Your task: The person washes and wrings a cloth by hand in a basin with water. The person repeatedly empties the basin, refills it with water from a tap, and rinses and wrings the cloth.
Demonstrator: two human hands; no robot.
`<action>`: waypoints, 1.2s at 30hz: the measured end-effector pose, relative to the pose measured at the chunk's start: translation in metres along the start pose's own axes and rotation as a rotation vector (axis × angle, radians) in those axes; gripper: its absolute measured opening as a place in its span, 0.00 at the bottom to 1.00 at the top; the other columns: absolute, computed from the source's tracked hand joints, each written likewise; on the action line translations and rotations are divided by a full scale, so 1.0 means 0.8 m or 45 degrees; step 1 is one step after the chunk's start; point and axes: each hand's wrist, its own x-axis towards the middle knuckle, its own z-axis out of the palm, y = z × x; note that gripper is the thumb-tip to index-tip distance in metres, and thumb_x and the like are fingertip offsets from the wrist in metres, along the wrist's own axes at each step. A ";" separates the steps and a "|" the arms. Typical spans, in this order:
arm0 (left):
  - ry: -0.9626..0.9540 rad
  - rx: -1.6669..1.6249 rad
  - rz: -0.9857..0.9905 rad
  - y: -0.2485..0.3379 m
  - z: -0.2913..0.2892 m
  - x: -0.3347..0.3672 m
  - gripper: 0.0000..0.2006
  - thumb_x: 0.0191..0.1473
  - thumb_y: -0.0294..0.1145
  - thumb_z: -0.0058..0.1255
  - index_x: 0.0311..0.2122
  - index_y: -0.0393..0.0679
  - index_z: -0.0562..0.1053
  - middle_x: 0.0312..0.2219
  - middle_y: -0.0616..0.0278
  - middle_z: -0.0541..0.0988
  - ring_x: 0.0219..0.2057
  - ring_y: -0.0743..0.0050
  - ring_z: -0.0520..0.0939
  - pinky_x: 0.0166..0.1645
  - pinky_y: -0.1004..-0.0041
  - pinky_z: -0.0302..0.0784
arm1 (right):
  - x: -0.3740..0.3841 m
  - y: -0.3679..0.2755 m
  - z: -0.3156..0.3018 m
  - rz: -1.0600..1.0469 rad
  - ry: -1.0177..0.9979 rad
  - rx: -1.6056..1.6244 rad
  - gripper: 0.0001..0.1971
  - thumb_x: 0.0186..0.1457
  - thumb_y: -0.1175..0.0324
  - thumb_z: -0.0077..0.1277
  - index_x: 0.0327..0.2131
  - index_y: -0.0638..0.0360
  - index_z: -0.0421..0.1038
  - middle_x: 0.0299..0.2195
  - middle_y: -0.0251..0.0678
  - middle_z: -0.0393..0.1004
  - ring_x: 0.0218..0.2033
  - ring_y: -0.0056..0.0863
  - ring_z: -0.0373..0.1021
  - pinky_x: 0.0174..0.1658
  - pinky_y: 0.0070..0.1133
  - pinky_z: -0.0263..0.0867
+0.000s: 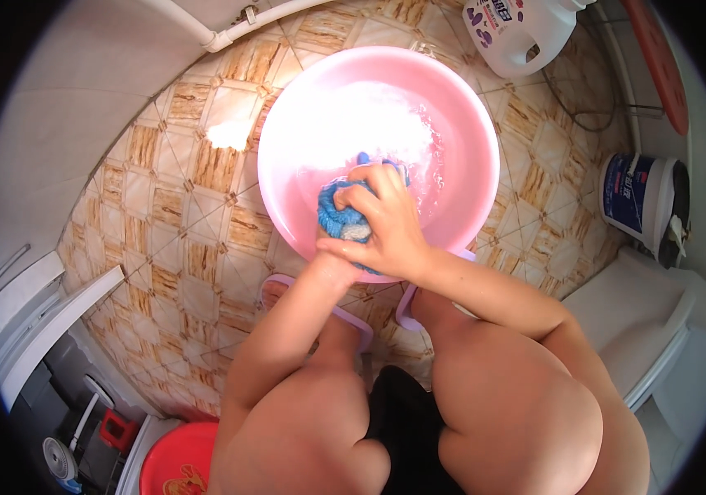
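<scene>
My right hand (pixel 386 219) is closed over a fuzzy, knitted-looking blue thing (pixel 332 210) with a greyish-white patch. Its exact kind is not clear. Fingers curl over its top, and the thumb reaches across beside my left wrist. My left hand (pixel 335 268) comes in from below, right up against the blue thing. Only its wrist end shows; its fingers are hidden behind my right hand and the blue thing. Both hands are over the near side of a round pink basin (pixel 478 194) holding water, where glare whitens the far left part. A small blue tip pokes out beyond my right fingers.
The basin stands on a patterned tile floor (pixel 176 202), close to my feet in lilac slippers (pixel 407 309). A white jug (pixel 518 37) is at the far right, a white-and-blue bucket (pixel 643 202) on the right. At the lower left sits a red basin (pixel 176 458).
</scene>
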 end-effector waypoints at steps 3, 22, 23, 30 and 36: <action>0.228 0.163 -0.055 -0.008 0.011 -0.005 0.24 0.57 0.48 0.30 0.49 0.41 0.65 0.45 0.58 0.70 0.47 0.66 0.71 0.53 0.66 0.66 | 0.008 -0.004 0.009 0.025 -0.066 -0.020 0.14 0.36 0.60 0.59 0.26 0.55 0.69 0.30 0.36 0.64 0.33 0.36 0.63 0.32 0.30 0.61; 0.388 1.358 0.697 -0.001 0.004 -0.036 0.27 0.45 0.21 0.52 0.52 0.41 0.60 0.38 0.60 0.67 0.34 0.76 0.71 0.37 0.77 0.70 | -0.012 0.090 -0.062 0.883 0.245 -0.132 0.15 0.56 0.61 0.44 0.39 0.63 0.69 0.32 0.47 0.73 0.35 0.38 0.69 0.38 0.28 0.63; 0.308 1.515 0.766 -0.004 0.000 -0.032 0.26 0.46 0.21 0.52 0.52 0.41 0.60 0.38 0.59 0.67 0.34 0.75 0.72 0.37 0.77 0.70 | -0.005 0.087 -0.062 0.589 0.258 -0.443 0.14 0.55 0.62 0.45 0.42 0.60 0.68 0.39 0.47 0.70 0.40 0.42 0.67 0.42 0.30 0.61; 0.068 2.129 -0.020 -0.038 -0.005 -0.025 0.26 0.49 0.42 0.49 0.48 0.31 0.67 0.42 0.46 0.71 0.36 0.64 0.75 0.44 0.68 0.69 | -0.026 0.140 0.015 -0.053 -0.498 -0.910 0.23 0.53 0.53 0.43 0.53 0.42 0.62 0.56 0.40 0.55 0.57 0.41 0.52 0.54 0.48 0.48; 0.406 1.244 -0.222 -0.008 0.016 -0.029 0.28 0.52 0.41 0.43 0.58 0.45 0.55 0.49 0.55 0.65 0.51 0.62 0.65 0.51 0.65 0.62 | 0.046 0.167 -0.001 0.215 -0.461 -0.662 0.15 0.49 0.62 0.46 0.42 0.45 0.70 0.36 0.38 0.73 0.40 0.37 0.68 0.39 0.36 0.64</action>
